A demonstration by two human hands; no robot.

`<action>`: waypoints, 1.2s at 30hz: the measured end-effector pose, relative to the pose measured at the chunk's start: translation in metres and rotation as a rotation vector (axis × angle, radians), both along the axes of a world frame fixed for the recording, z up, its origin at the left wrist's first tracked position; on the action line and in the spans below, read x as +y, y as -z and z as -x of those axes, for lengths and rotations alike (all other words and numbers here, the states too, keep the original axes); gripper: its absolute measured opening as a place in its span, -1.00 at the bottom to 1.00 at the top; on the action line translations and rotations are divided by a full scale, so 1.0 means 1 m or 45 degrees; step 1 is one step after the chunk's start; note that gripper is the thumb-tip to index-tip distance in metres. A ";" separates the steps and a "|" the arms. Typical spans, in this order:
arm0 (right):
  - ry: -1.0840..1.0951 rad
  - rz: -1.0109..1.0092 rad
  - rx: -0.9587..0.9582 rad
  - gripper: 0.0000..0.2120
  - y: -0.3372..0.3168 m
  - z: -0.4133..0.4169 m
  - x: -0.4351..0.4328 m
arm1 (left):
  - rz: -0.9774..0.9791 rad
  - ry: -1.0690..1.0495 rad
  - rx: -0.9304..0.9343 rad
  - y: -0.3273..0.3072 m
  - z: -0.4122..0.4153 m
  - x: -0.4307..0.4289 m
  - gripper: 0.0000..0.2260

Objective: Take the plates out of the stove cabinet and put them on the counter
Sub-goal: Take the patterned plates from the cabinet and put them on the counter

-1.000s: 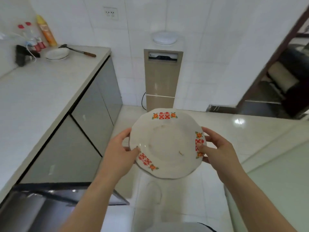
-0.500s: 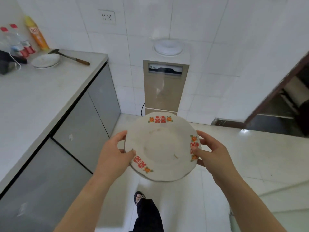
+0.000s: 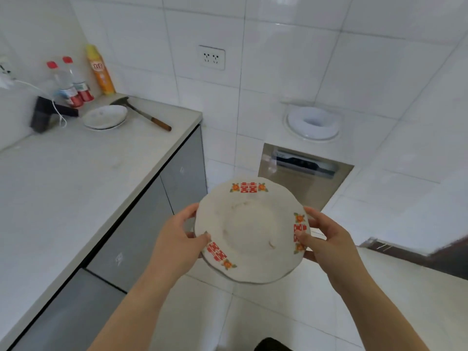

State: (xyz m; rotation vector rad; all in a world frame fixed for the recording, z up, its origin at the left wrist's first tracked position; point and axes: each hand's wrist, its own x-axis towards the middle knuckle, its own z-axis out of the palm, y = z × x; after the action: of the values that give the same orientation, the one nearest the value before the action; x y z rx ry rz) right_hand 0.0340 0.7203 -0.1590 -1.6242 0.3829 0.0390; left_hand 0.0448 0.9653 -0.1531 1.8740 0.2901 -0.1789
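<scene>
I hold a white plate (image 3: 250,230) with red and orange rim motifs in the air in front of me, above the floor and to the right of the counter (image 3: 63,188). My left hand (image 3: 177,243) grips its left edge and my right hand (image 3: 326,244) grips its right edge, thumbs on the rim. Another white plate (image 3: 105,117) rests at the far end of the counter. Grey cabinet doors (image 3: 141,224) below the counter are closed; no open cabinet is in view.
At the counter's far end stand two red-capped bottles (image 3: 69,84), a yellow spray can (image 3: 101,70), a black device with a white cord (image 3: 44,115) and a wooden-handled spatula (image 3: 147,115). A water dispenser (image 3: 304,158) stands against the tiled back wall.
The view has risen and turned left, so the open cabinet at the lower left has left the frame. The plate stays held in both hands, now higher next to the counter.
</scene>
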 end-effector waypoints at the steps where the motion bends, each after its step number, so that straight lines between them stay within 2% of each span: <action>1: -0.045 0.000 0.004 -0.58 0.001 -0.016 0.005 | -0.006 -0.034 0.023 0.001 -0.010 0.006 -0.52; 6: -0.269 -0.061 0.049 -0.61 0.008 -0.108 0.032 | -0.024 -0.220 0.046 0.007 -0.065 0.031 -0.49; 11: -0.439 -0.065 0.021 -0.59 0.006 -0.209 0.055 | 0.003 -0.390 -0.091 -0.002 -0.136 0.045 -0.52; 17: -0.541 -0.081 -0.014 -0.60 -0.003 -0.315 0.078 | 0.035 -0.531 -0.161 -0.009 -0.216 0.056 -0.45; 27: -0.837 -0.153 0.062 -0.56 0.011 -0.438 0.177 | 0.038 -0.848 -0.071 -0.004 -0.297 0.138 -0.50; 36: -0.922 -0.062 -0.012 -0.52 0.001 -0.533 0.287 | 0.076 -0.880 -0.100 -0.013 -0.379 0.234 -0.50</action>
State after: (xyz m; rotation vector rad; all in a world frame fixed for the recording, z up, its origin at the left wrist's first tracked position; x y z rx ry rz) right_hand 0.5670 1.0073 -0.1601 -1.6390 -0.2277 0.5813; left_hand 0.4236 1.1994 -0.1401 1.6172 0.8434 0.3515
